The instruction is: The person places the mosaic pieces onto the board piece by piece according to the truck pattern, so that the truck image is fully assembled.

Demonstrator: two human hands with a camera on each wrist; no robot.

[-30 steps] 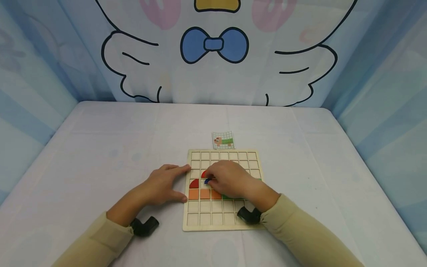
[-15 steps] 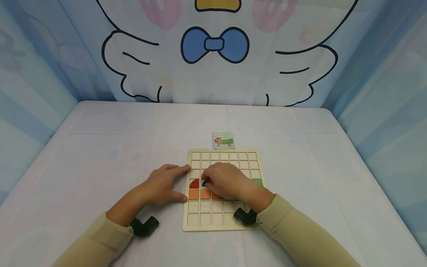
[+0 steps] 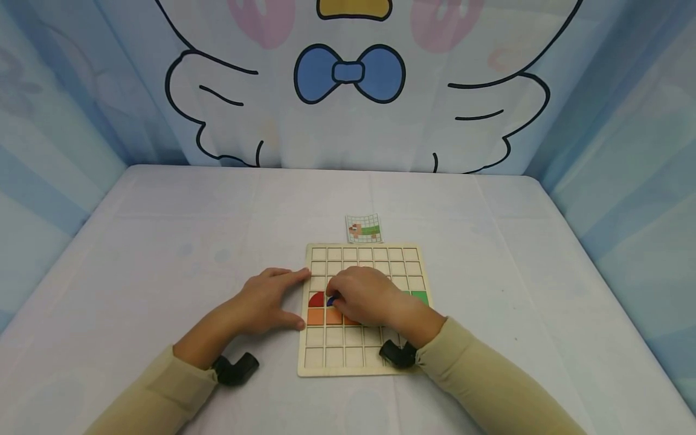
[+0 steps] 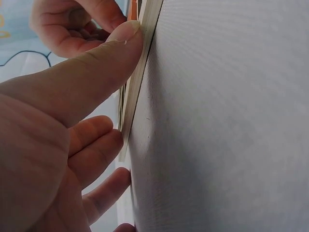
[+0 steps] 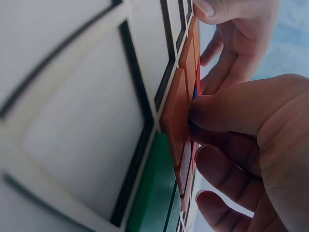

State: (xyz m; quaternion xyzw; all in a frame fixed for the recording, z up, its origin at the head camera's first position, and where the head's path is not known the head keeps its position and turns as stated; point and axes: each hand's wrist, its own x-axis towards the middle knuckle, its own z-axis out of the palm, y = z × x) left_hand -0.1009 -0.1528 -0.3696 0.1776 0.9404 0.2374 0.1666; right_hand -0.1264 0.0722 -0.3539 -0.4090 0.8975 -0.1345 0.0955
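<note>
A wooden grid board [image 3: 345,356] lies on the table. Along its left edge rests my left hand [image 3: 263,302], fingers spread, with the thumb and a fingertip at the rim. In the left wrist view the thumb [image 4: 113,53] presses the board's side. My right hand [image 3: 367,296] pinches a small dark blue piece [image 3: 330,301] low over a cell just right of a red quarter-round tile [image 3: 316,299]. Most of the blue piece is hidden by the fingers. Below it runs a row of orange square tiles [image 3: 315,316]; a green tile [image 5: 149,188] follows in the right wrist view.
Behind the board lies a small picture card [image 3: 364,229] with a pink-orange and green figure on a grid. Another green tile [image 3: 420,297] sits at the board's right side. Patterned curtains [image 3: 348,133] stand around the white table [image 3: 163,241].
My right hand has shifted slightly left and nearer, bringing the blue piece close beside the red quarter-round tile. The right-side green tile shows more. My left hand has kept its place.
</note>
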